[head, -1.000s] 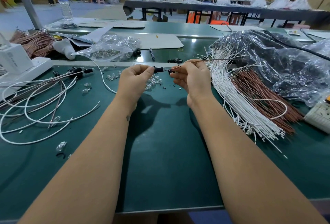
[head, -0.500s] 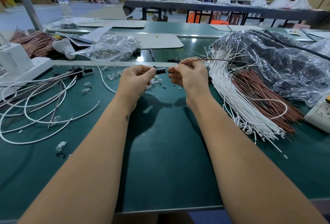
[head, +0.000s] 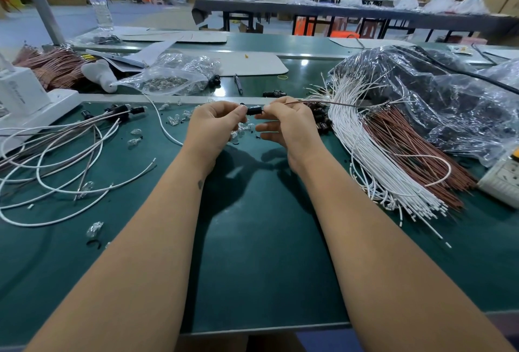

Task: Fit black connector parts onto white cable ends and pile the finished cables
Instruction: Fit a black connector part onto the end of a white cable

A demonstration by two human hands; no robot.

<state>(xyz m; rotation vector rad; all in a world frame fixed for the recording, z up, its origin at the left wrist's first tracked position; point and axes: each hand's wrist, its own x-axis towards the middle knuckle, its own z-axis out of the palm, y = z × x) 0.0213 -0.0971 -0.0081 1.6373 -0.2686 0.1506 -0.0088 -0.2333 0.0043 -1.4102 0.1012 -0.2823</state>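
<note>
Since a second ago both hands have closed the gap between them, so the black connector (head: 254, 110) now sits pinched from both sides, above the green mat (head: 252, 239). Left hand (head: 214, 124) grips the connector's left end with thumb and forefinger clamped on it, the other fingers curled under. Right hand (head: 286, 122) pinches the connector's right end together with a thin brown wire (head: 323, 102), thumb and forefinger pressed on them; its lower fingers are stretched out loose toward the left hand. From the connector the wire runs right, over the bundle of white cables (head: 373, 160) that lies fanned on the mat right of the connector, with brown wires (head: 407, 149) beside it and a plastic bag (head: 438, 98) behind. Left of the connector lies a loose pile of looped white cables (head: 56, 166), some ending in black parts. Small clear bulbs (head: 174, 120) are scattered just left of and under the connector.
</note>
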